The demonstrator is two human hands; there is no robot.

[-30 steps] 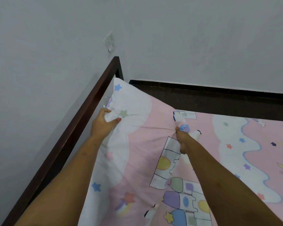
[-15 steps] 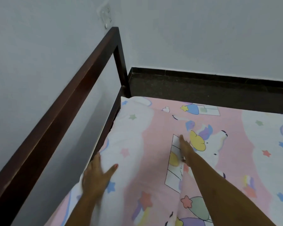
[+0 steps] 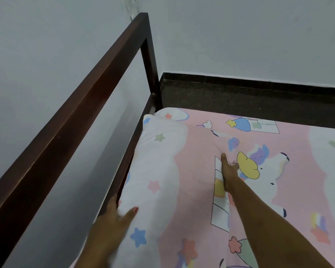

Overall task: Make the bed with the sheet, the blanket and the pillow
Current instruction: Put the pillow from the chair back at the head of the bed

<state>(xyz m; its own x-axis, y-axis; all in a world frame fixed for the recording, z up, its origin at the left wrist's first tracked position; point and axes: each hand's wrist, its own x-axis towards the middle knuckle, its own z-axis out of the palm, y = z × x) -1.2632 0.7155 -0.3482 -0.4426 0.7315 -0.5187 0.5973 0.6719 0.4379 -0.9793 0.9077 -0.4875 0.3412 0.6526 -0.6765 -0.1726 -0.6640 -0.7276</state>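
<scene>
The sheet (image 3: 201,190) is spread over the bed, and the edge we are working on lies just beside the bed frame (image 3: 66,122). That edge runs lengthwise along the frame, from near us away to the far corner where the frame turns.

Our left hand (image 3: 110,223) is the nearer one to the frame. It straddles the edge with straight fingers pushed down on the frame side and the thumb (image 3: 131,211) spread flat on top, gripping nothing. From this hand the untucked run of edge leads forward, hugging the frame.

Our right hand (image 3: 229,172) lies well in from the frame and bears down on the printed cloth. We cannot tell whether its fingers pinch a fold.

We judge that the next tuck slides along the frame toward the far corner. Blanket and pillow are out of view.
</scene>
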